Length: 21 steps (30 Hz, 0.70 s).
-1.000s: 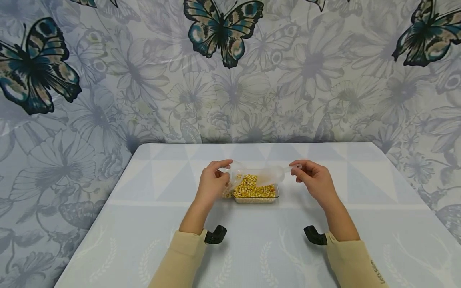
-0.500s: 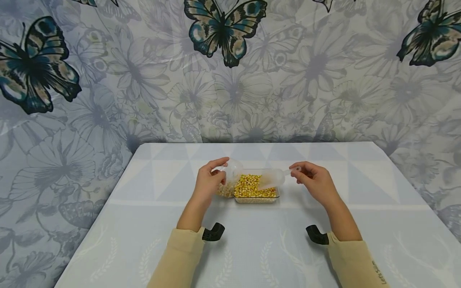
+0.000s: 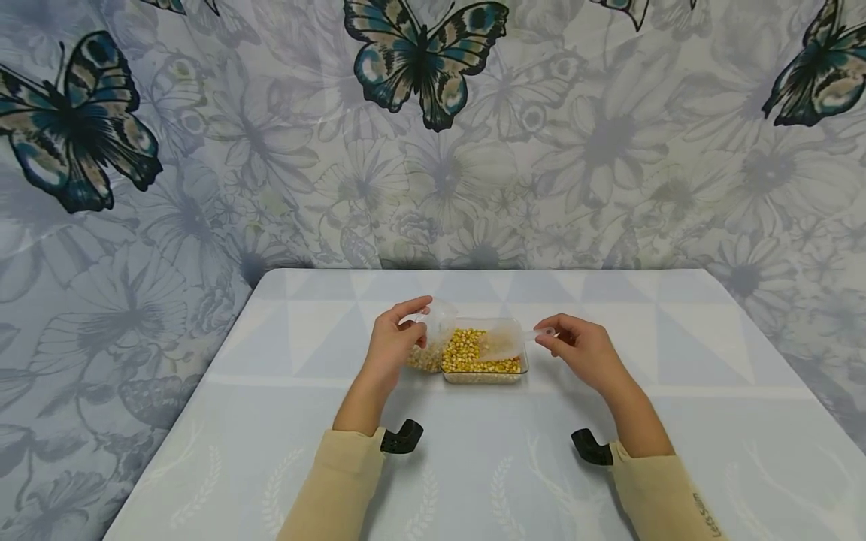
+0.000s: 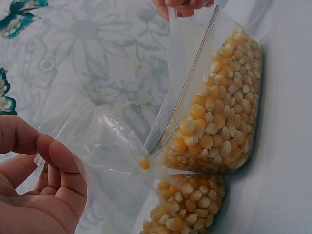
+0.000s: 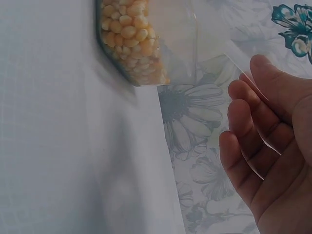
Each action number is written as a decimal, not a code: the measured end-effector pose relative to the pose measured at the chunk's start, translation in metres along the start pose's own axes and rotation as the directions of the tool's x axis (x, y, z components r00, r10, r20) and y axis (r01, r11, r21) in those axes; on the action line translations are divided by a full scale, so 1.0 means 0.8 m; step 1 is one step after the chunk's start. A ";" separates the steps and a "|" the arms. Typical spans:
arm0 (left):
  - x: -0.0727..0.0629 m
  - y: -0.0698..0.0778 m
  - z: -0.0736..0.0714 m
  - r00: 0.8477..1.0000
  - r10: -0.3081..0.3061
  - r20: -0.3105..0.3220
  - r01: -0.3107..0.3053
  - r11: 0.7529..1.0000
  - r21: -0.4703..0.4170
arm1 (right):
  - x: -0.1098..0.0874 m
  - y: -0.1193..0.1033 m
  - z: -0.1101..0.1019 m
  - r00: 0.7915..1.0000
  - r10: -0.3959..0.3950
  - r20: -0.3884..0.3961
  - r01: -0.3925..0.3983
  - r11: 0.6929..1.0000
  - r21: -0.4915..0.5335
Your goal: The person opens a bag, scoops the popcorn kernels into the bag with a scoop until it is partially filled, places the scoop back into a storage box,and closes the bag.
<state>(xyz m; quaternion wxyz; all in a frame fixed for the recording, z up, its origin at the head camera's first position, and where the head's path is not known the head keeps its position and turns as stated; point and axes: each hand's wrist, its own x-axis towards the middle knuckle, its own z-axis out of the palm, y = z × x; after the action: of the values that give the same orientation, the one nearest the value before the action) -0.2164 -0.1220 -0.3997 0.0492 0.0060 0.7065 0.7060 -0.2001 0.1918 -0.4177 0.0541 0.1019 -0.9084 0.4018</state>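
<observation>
My left hand (image 3: 392, 342) pinches the upper edge of a clear plastic bag (image 4: 109, 141) between thumb and fingers. Corn kernels (image 4: 195, 200) fill the bag's bottom, which rests on the table against a clear rectangular container (image 3: 483, 379). That container is heaped with yellow corn kernels (image 3: 463, 348), lower toward its right end. With thumb and forefinger, my right hand (image 3: 582, 347) grips the handle of a translucent scoop (image 3: 504, 336). The scoop's bowl lies low over the right part of the container and hides some kernels. A single kernel (image 4: 145, 162) shows at the bag's mouth near the rim.
Pale patterned cloth covers the table (image 3: 473, 466). Behind its far edge stands a wall (image 3: 473, 195) with a floral print and butterflies. A black curved mount (image 3: 402, 437) sits at the left wrist, and a matching mount (image 3: 591, 447) at the right.
The left hand has shifted slightly left with the bag, drawing it off the container's left end. My right hand has moved a little left and down, taking the scoop lower over the kernels.
</observation>
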 end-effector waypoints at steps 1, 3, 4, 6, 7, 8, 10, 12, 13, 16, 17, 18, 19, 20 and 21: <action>0.000 0.000 0.001 1.000 0.000 0.002 0.000 1.000 -0.001 | 0.000 0.001 0.000 1.000 -0.001 0.002 0.001 1.000 -0.004; 0.000 -0.001 0.002 1.000 -0.001 0.002 0.001 1.000 -0.008 | 0.001 0.002 0.001 1.000 -0.007 0.011 0.007 1.000 -0.004; 0.000 -0.002 0.003 1.000 -0.002 -0.001 0.002 1.000 -0.010 | 0.001 0.003 0.002 1.000 -0.012 0.014 0.012 1.000 0.000; 0.001 -0.002 0.004 1.000 0.001 -0.009 -0.001 1.000 -0.011 | 0.002 0.005 0.003 1.000 -0.021 0.022 0.021 1.000 0.008; 0.000 -0.003 0.005 1.000 0.003 -0.012 -0.003 1.000 -0.011 | 0.002 0.006 0.004 0.999 -0.025 0.023 0.025 1.000 0.009; 0.000 -0.003 0.005 1.000 0.005 -0.014 -0.005 1.000 -0.012 | 0.002 0.007 0.004 0.999 -0.026 0.026 0.026 1.000 0.012; 0.000 -0.004 0.005 1.000 0.005 -0.017 -0.005 1.000 -0.010 | 0.001 0.009 0.006 0.999 -0.028 0.029 0.027 1.000 0.015; 0.000 -0.005 0.006 1.000 0.009 -0.018 -0.009 1.000 -0.006 | 0.001 0.010 0.009 0.999 -0.029 0.032 0.029 0.999 0.020; 0.000 -0.006 0.006 1.000 0.010 -0.019 -0.010 1.000 -0.005 | 0.001 0.011 0.010 0.999 -0.030 0.034 0.029 0.999 0.023; -0.003 -0.007 0.007 1.000 0.009 -0.022 -0.009 1.000 -0.001 | 0.000 0.012 0.015 0.998 -0.041 0.041 0.040 0.999 0.028; -0.003 -0.007 0.007 1.000 0.012 -0.023 -0.012 1.000 0.001 | 0.000 0.012 0.017 0.998 -0.045 0.041 0.044 0.999 0.030; -0.004 -0.007 0.008 1.000 0.013 -0.022 -0.013 1.000 0.002 | -0.001 0.012 0.019 0.998 -0.049 0.042 0.048 0.998 0.029; -0.005 -0.008 0.008 1.000 0.013 -0.023 -0.013 1.000 0.002 | -0.001 0.013 0.021 0.998 -0.051 0.043 0.050 0.998 0.030; -0.005 -0.008 0.008 1.000 0.016 -0.023 -0.016 1.000 0.001 | -0.002 0.013 0.022 0.998 -0.053 0.043 0.052 0.998 0.030; -0.005 -0.009 0.009 1.000 0.017 -0.022 -0.017 1.000 0.001 | -0.002 0.013 0.023 0.998 -0.053 0.044 0.052 0.998 0.031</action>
<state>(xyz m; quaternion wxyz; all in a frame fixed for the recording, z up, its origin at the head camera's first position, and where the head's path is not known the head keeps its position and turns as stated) -0.2110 -0.1155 -0.4067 0.0352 0.0041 0.7071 0.7062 -0.2011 0.1849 -0.4380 0.0429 0.1355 -0.9003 0.4114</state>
